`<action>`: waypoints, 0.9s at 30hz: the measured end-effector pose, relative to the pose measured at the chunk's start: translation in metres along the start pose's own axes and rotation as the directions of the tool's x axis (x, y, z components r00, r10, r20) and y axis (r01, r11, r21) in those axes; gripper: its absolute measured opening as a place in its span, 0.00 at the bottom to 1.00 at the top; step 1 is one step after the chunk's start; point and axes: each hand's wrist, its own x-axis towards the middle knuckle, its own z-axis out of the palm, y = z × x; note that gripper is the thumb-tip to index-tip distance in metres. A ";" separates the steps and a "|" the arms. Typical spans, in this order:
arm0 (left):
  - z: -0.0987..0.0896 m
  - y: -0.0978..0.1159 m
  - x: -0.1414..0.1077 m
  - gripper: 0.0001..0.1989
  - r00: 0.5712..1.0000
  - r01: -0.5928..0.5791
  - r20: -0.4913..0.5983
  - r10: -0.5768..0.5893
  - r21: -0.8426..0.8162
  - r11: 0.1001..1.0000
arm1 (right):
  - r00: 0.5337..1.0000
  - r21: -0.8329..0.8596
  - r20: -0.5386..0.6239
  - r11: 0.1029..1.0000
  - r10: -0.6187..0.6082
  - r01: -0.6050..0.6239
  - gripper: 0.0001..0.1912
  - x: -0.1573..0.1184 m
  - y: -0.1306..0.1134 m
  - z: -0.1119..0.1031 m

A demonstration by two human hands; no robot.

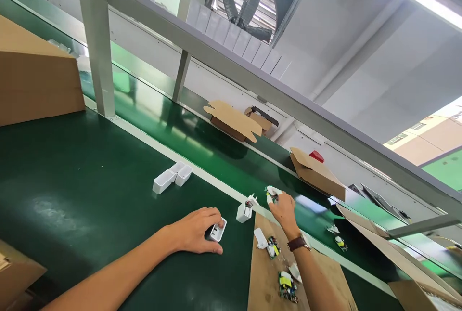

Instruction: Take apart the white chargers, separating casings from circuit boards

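Observation:
My left hand (202, 230) is over a white plastic charger housing (218, 230) with socket slots. Its fingertips touch the housing's upper part, while the thumb stretches out apart below it. In my right hand (283, 207), above the belt's near edge, is a small circuit board (269, 196) with white parts; the fingertips look white-covered. Between the hands stands a white housing (244, 212) with a pronged part at its top. Several open white housings (164, 181) are grouped farther left on the green table (119, 181).
Circuit boards (288, 286) and a white cover (260, 238) lie on a cardboard sheet (265, 272) by my right forearm. Beyond a pale rail, the green conveyor (216, 157) carries loose parts (340, 242). Cardboard boxes (39, 80) stand left, and a metal frame (99, 41) crosses overhead.

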 end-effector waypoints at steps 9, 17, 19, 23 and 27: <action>0.005 0.007 0.002 0.32 0.990 0.131 -0.040 -0.132 -0.038 0.991 | 0.932 0.659 0.362 0.703 0.013 -0.266 0.24 -0.122 -0.030 -0.038; 0.000 0.001 -0.014 0.34 0.979 0.158 -0.137 -0.152 0.036 0.987 | 0.885 0.627 0.403 0.775 -0.234 -0.081 0.23 -0.129 -0.095 0.008; -0.001 0.000 -0.016 0.34 0.976 0.157 -0.158 -0.149 0.036 0.987 | 0.900 0.521 0.328 0.849 -0.288 0.082 0.21 -0.127 -0.096 0.004; -0.003 0.001 -0.015 0.36 0.978 0.168 -0.129 -0.167 -0.002 0.986 | 0.869 0.386 0.283 0.877 -0.407 0.285 0.27 -0.138 -0.085 0.009; -0.007 0.000 -0.014 0.42 0.981 0.181 -0.063 -0.184 -0.046 0.982 | 0.876 0.369 0.127 0.842 -0.465 0.394 0.27 -0.149 -0.073 0.029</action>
